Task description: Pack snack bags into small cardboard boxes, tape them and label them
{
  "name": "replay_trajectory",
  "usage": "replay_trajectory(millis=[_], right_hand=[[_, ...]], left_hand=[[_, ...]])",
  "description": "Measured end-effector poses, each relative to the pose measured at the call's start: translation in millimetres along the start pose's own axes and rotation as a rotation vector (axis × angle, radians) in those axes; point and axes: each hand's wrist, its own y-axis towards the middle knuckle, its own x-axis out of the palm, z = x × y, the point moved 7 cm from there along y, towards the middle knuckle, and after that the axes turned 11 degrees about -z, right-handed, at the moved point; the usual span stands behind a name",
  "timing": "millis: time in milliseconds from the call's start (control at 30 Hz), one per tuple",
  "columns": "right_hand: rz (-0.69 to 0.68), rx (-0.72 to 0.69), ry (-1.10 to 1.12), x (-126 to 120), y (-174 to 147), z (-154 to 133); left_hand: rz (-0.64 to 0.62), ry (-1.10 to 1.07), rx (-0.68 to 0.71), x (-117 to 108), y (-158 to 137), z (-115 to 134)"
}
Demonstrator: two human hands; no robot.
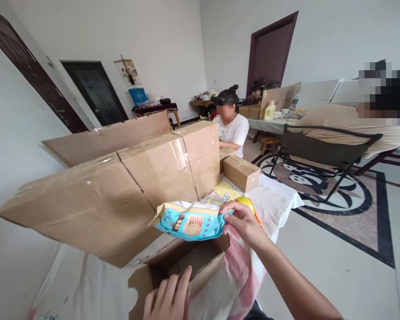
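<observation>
**Head view: a biscuit pack held over an open box**

Head view shows the right hand (242,220) holding a blue pack (190,222) by its right end, fingers closed over the top edge and thumb beneath, so the pack hangs level just above the mouth of an open box (183,266). The grip is narrow and pinched on the pack's seam — probably the easiest place to hold a soft, full bag without crushing what is inside. A yellow roll of tape (250,204) shows just behind that hand; whether it is on the hand or lying on the worktop cannot be told.

The left hand (168,298) rests at the near edge of the box, fingers laid flat on a flap and not closed on anything, which looks like a way of keeping the flap down and the box steady.

The pack's front shows a picture of a round biscuit and a small dark label; the writing on it is too small to read, and no brand can be made out.

To the left and far side, three sealed cartons (160,166) stand in a row, taped along their seams, forming a wall along the worktop (280,198), which is covered in white cloth. A small carton (242,172) sits farther off, beside a yellow printed sheet (224,192) whose writing is unreadable. Beyond it another person (233,126) in a white shirt sits at the far end — well apart from the two hands.
</observation>
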Motion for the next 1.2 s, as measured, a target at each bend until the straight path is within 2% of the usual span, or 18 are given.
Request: replay_trajectory(millis=[133,233,400,533,600,700,933,1067,1200], right_hand=[[-0.046,0.013,-0.073,-3,-2,-13],[-0.158,0.103,-0.168,2,0,-15],[-0.478,0.37,-0.364,35,-2,15],[-0.666,0.355,-0.811,58,-8,44],[-0.685,0.332,-1.006,62,-8,56],[-0.692,0.32,-1.098,64,-5,65],[-0.757,0.143,-0.853,74,7,48],[-0.838,0.186,-0.86,73,5,67],[-0.783,0.248,-1.143,68,0,84]], left_hand=[[-0.084,-0.12,-0.011,-3,-12,9],[-0.088,-0.18,-0.035,-9,-18,15],[-0.045,-0.241,-0.085,-10,-26,22],[-0.076,-0.251,-0.092,-9,-26,24],[-0.092,-0.264,-0.095,-9,-26,23],[-0.098,-0.276,-0.105,-8,-25,21],[-0.069,-0.285,-0.155,-4,-25,19],[-0.053,-0.323,-0.184,-2,-28,19],[-0.073,-0.334,-0.181,1,-26,18]])
